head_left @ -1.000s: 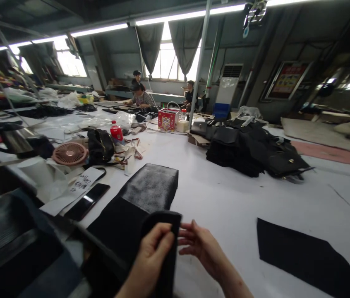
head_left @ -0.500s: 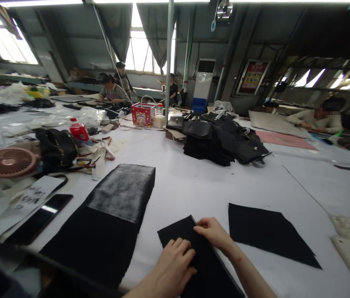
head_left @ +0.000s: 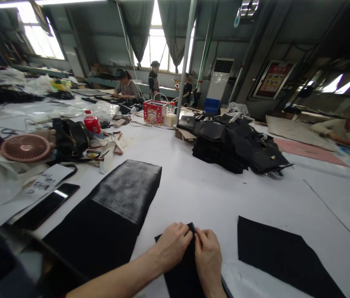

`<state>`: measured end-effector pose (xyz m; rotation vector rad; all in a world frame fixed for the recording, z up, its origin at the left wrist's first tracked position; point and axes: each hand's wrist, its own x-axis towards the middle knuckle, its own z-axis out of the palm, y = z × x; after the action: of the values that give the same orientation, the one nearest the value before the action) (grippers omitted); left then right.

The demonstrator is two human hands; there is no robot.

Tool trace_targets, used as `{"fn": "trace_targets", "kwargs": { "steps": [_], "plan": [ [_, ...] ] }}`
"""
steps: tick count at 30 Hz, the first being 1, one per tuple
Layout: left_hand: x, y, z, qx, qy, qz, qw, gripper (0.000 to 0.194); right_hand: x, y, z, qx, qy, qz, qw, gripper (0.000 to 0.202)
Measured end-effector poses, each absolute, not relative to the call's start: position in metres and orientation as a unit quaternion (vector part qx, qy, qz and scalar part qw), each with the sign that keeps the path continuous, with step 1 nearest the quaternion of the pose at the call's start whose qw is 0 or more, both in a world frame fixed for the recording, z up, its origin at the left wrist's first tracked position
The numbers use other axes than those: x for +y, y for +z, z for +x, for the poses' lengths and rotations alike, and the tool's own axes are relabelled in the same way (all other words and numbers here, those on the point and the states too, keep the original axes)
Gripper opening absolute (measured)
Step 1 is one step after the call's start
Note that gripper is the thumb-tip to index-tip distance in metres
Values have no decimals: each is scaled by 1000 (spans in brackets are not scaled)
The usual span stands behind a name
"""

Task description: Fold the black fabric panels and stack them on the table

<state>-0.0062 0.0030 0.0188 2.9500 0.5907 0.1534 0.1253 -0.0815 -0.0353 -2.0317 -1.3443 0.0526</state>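
A narrow black fabric piece (head_left: 181,275) lies in front of me on the white table, its far end partly covered by my hands. My left hand (head_left: 174,245) has its fingers curled closed on the piece near its far corner. Right beside it, my right hand (head_left: 207,253) pinches the piece's far right edge, where a thin grey rim shows. To the left is a long stack of black pieces (head_left: 100,231) whose far part is grey and speckled. Another flat black piece (head_left: 279,248) rests to the right, apart from my hands.
A phone (head_left: 49,205), a paper with handwriting (head_left: 43,184), a pink fan (head_left: 26,147) and a black bag (head_left: 71,138) lie at the left. Farther back are a red gift box (head_left: 154,112) and a pile of black bags (head_left: 224,142). Several people sit or stand beyond.
My left hand has moved forward along the black piece to its far end, beside my right hand. My right hand has turned more upright at the edge. The view has swung left.
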Motion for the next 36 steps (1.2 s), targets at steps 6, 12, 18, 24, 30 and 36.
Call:
{"fn": "trace_targets", "kwargs": {
  "steps": [6,12,18,24,30,36],
  "plan": [
    [4,8,-11,219,107,965,95,53,-86,-43,119,-607,-187,-722,274,30],
    [4,5,-13,238,123,956,122,46,-83,-44,116,-633,-208,-696,269,32],
    [5,-2,-14,244,138,949,147,42,-82,-45,115,-647,-202,-681,277,37],
    [6,-5,-14,249,136,946,157,43,-82,-41,112,-648,-212,-682,263,37],
    [7,0,-13,250,124,946,167,38,-82,-41,112,-651,-215,-684,249,36],
    [6,1,-12,256,124,944,166,39,-81,-43,112,-651,-217,-689,234,35]
  ]
}}
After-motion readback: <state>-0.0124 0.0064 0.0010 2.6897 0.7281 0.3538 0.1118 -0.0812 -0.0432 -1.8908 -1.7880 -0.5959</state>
